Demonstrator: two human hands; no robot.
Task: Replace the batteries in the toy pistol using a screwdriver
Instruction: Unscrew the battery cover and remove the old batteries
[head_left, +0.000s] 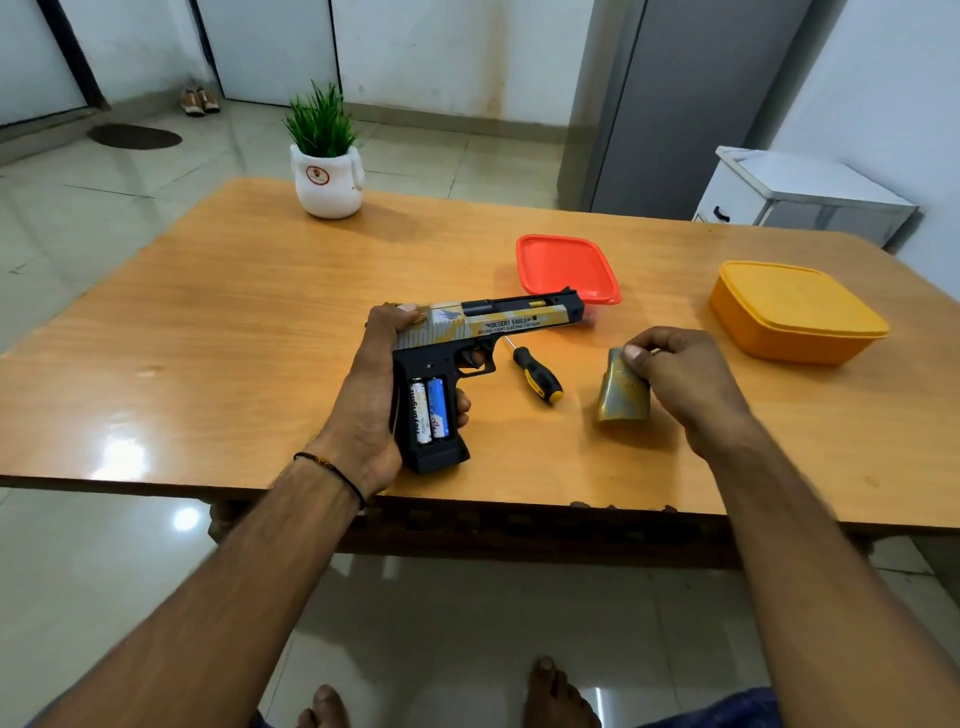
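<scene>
Two bare feet (558, 691) show at the bottom edge of the frame, and both forearms reach up from there to the counter (208, 322). Left of centre, the left-hand grip (369, 395) is wrapped round the toy pistol (467, 332): palm behind the handle, thumb up on the rear of the slide, fingertips curling round the handle's front, muzzle pointing right. The handle's side is open, and two batteries (430, 410) sit side by side inside, one white and one blue. The white one carries lettering that seems to begin "Hey"; the rest is too small to read. Right of centre, the right-hand grip (680, 374) pinches the top of the battery cover (623, 389), a curved camouflage shell standing on the counter. The pistol looks like light, stiff, hollow plastic with a smooth finish, so holding it by the handle, with the bay left clear, seems soundest. The cells are small, round and slick and would likely roll if dropped; a fingertip under one end should lift them. The cover looks thin, and any tabs on it could snap if forced. Between the hands lies the screwdriver (537, 375), its handle black and yellow. The slide reads "DESERT EAGLE" above "SOUND-LIGHT ELECTRIC TOY GUN". Just behind the muzzle is a red lid (566, 267), and at the right an orange box (795, 312) with its lid on. Farther back, upper left of centre, a white plant pot (326, 176) bears a small emblem too small to read.
</scene>
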